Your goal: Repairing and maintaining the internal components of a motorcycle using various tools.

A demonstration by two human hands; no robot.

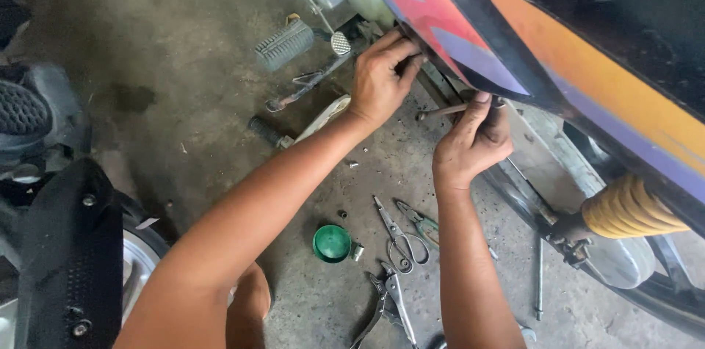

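Near: steel scissors (399,235), grey pliers (389,303) and a round green plastic cap (332,242) lie on the concrete floor (205,99). Middle: right hand (474,140) closed around a thin metal tool (440,110) under the motorcycle's red-orange-purple side panel (470,41). Far: left hand (380,79) pinching the panel's lower edge. Risk: the tool may slip and scratch the panel; small loose fasteners could scatter.
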